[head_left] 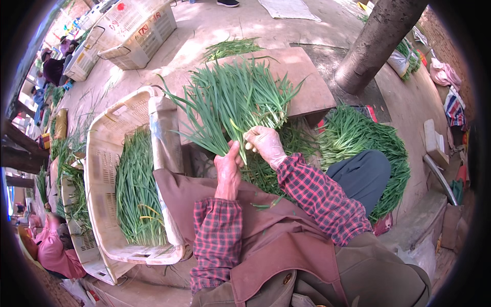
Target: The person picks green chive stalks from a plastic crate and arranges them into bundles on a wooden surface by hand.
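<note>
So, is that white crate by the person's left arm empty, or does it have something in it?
Partly filled: long green leaves lie inside the white crate, and its bare slotted wall shows beside them.

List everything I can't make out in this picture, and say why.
All in the head view:
Right hand: whether it pinches a stem; its curled fingers cover the spot.
Left hand: finger pads, curled out of sight.
Stone bench: part of its top, hidden under chives.
White crate: most of its bottom, covered by more chives.
Tree trunk: its top, cut off by the upper edge.
</note>
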The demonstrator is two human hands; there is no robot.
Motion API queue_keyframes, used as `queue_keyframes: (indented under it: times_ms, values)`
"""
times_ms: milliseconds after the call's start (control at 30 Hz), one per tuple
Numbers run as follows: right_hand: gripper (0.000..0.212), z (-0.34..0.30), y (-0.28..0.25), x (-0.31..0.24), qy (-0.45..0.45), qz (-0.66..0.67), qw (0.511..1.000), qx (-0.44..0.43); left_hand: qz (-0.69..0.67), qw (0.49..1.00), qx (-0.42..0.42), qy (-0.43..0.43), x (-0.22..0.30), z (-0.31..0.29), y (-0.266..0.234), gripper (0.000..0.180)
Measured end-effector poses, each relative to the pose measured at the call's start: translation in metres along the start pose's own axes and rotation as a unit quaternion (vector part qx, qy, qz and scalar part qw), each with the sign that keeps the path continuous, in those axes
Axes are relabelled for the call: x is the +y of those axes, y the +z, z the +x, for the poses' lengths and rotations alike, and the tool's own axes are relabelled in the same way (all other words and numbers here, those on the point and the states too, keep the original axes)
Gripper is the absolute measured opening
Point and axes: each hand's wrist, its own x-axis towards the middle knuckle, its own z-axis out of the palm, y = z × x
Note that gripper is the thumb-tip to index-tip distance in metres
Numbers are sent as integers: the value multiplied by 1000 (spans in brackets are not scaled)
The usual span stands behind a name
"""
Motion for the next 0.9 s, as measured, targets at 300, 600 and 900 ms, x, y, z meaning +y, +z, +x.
queue_keyframes:
  times_ms: [300, 600, 900]
  values:
    - [17, -85, -34, -65, -91, 129, 986, 51, -34, 999, 11, 9, 4, -4, 0, 20]
    - [37, -64, -7, -4, 60, -113, 991, -28, -15, 1000, -4, 0, 1, -1, -2, 19]
    - [23, -51, 28, 12, -101, -137, 985, 22, 0, 1000, -4, 7, 13, -10, 7, 28]
